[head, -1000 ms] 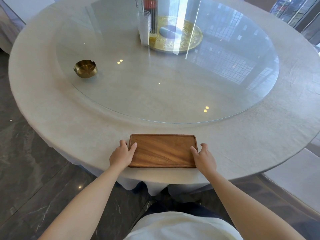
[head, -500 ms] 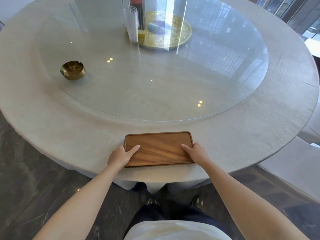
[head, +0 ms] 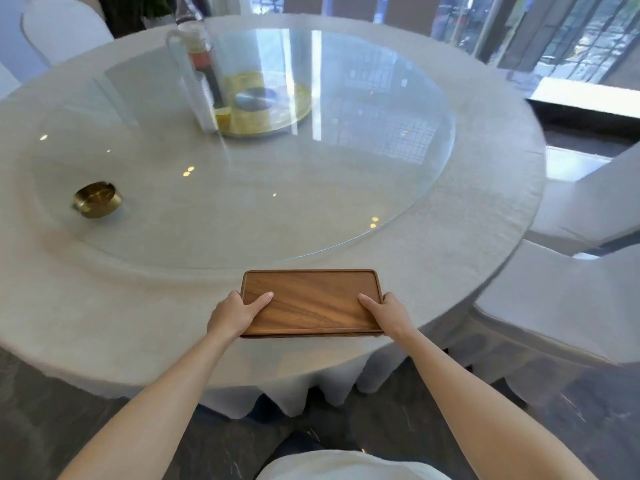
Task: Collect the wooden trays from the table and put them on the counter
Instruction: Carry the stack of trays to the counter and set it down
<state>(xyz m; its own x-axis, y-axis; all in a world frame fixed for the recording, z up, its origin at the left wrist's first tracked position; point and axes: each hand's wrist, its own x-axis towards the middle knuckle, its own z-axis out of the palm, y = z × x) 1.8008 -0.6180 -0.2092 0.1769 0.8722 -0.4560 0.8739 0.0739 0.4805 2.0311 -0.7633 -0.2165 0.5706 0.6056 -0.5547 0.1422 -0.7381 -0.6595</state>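
Note:
A dark wooden tray (head: 313, 301), rectangular with a low rim, lies at the near edge of the round cloth-covered table (head: 104, 313). My left hand (head: 232, 315) grips its left short side, thumb on the inner surface and fingers under the edge. My right hand (head: 389, 313) holds the right short side the same way. The tray's near long edge looks slightly raised off the cloth. No counter is in view.
A large glass turntable (head: 346, 209) covers the table's middle. On it sit a brass ashtray (head: 98, 199), a clear jug with a bottle (head: 199, 74) and a gold centre plate (head: 270, 105). White-covered chairs (head: 568, 306) stand at the right, another at the far left.
Both hands have closed further onto the tray's short sides, thumbs sliding onto its surface. The camera has pulled back and tilted up, showing more of the table and the chairs.

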